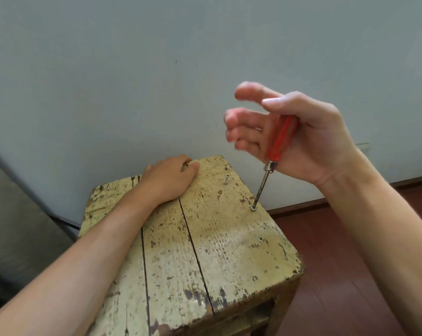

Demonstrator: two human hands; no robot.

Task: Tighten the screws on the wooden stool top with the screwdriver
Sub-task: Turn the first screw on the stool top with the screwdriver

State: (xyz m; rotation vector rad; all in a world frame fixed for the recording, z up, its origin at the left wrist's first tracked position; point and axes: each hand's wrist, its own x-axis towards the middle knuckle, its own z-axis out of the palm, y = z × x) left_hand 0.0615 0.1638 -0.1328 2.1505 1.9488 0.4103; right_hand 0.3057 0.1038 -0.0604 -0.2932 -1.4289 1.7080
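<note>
A wooden stool top [219, 251] is seen from above, made of three rough planks coated in pale yellow paint that is chipped and flaked down to dark wood, with narrow black gaps between the planks. Beneath the top, at the near right corner, a shadowed opening is shown in the frame; what lies inside cannot be made out.

The left hand [167, 179] is laid palm down at the far edge, with its fingers bent over that edge and gripping it.

The screwdriver [279, 139] is held by the right hand [309, 141] above the right edge: the glossy red handle is pinned against the palm by the thumb, while the fingers [244, 117] are spread loose and blurred. The thin metal shaft is tilted, and its tip is set in the driven screw [253, 208]. A raised screw [226, 179] stands proud and slanted farther back, and a sunken screw [260, 239] is seated nearer the viewer.

A plain grey-blue wall [132, 69], a brown skirting board [302, 205] and a reddish-brown floor [350, 251] are seen behind
</note>
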